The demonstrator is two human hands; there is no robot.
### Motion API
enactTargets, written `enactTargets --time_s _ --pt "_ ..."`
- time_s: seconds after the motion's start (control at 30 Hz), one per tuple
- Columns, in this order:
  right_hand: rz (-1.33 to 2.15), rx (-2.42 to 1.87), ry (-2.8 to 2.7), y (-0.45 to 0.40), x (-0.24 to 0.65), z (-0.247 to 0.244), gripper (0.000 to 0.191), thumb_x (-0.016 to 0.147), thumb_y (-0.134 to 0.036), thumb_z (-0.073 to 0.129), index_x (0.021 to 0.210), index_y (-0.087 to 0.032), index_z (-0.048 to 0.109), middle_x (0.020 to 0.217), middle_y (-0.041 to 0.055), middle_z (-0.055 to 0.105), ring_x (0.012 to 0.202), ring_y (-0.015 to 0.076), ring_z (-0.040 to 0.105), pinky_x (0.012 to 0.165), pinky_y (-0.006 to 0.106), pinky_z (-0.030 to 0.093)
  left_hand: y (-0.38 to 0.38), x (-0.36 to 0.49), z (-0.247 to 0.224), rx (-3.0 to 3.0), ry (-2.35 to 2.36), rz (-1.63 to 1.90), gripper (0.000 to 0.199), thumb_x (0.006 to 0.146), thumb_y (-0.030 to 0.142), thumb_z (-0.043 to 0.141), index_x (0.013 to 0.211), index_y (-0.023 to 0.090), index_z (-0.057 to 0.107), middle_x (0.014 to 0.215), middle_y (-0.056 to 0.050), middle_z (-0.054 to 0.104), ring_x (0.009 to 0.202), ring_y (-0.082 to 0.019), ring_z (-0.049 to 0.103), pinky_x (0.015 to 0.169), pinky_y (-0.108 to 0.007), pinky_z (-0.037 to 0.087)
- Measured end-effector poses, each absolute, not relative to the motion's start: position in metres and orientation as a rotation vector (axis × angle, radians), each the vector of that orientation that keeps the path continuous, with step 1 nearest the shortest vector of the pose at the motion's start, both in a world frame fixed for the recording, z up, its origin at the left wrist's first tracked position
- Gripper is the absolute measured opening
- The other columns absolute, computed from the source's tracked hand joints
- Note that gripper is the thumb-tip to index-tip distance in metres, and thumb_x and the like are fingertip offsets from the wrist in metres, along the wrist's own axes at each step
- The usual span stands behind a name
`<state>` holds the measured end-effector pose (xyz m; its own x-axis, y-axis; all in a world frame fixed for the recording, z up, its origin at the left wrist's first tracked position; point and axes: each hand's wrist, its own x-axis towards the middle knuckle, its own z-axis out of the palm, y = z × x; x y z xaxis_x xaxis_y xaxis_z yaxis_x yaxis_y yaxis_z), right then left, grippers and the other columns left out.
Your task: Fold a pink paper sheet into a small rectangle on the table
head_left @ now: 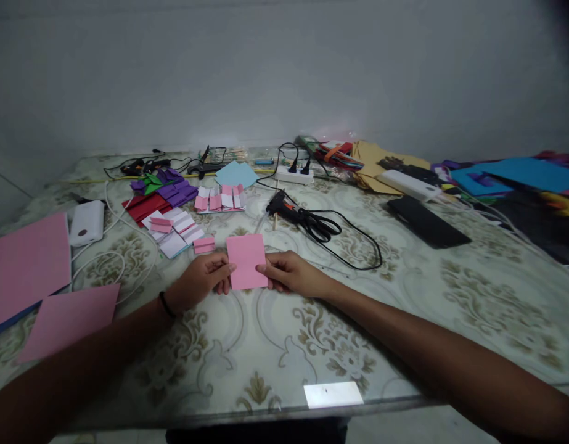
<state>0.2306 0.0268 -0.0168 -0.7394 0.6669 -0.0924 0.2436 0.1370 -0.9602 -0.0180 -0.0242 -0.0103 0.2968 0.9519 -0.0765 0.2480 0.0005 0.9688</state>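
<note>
Two pink sheets (29, 265): desk's left side, beside a white power bank (87, 223).
Folded pieces (176, 231): beyond the left hand (209, 274), a small pink strip (204, 245) nearest it.
Left hand: thumb and fingers pinching the card's left edge.
Pink card (246, 262): between both hands, long axis pointing away from the person.
Right hand (284, 273): pinching its right edge.
Glue gun (286, 208): just beyond, cord (322, 227) coiled rightward.
Black phone (427, 222): farther right, slanted.
</note>
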Motion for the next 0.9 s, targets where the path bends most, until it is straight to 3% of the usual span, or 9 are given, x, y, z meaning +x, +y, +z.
enactTargets --time_s 0.9 --pt "1.681 -0.876 -2.066 0.0263 0.2311 -0.0193 0.061 0.094 -0.076 0.054 0.079 -0.016 0.057 0.069 -0.0004 0.061 0.05 0.0067 0.049 0.048 0.02 0.04 -0.0248 -0.0169 -0.0131 1.482 1.198 0.853 0.044 0.095 0.054 0.064 0.073 0.018 0.052 0.053 0.0 0.065 0.043 -0.011 0.055 0.047 -0.021 0.043"
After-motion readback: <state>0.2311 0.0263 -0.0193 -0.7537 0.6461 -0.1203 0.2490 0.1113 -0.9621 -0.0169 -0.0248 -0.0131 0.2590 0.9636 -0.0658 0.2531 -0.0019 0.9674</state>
